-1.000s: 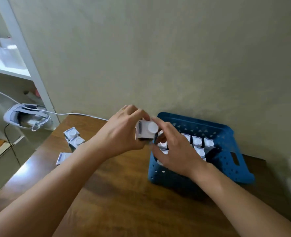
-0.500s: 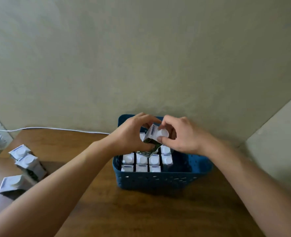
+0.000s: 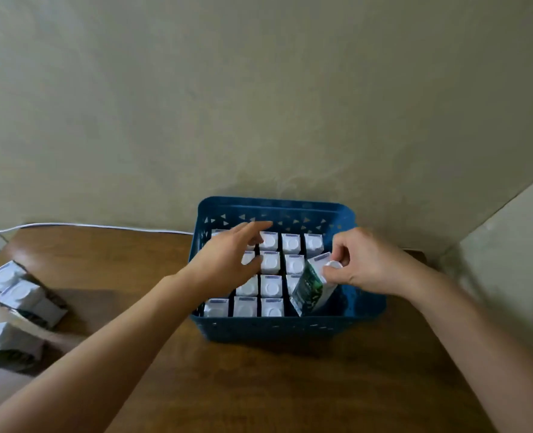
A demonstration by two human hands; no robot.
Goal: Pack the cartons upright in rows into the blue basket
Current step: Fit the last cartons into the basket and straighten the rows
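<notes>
Wood table [image 3: 274, 385] vs beige wall. Far left: 3 loose cartons [image 3: 24, 296] on the table, one cut off by the frame edge. L hand [image 3: 227, 260] flat, fingers straight, over basket [image 3: 277, 331], hiding part of the rows; approx 12 tops visible. R hand [image 3: 365, 265] pinches tilted carton [image 3: 312, 284] by its cap, in the basket's right gap.

Left hand [image 3: 227, 264] flat; right hand [image 3: 365, 267] pinching.
</notes>
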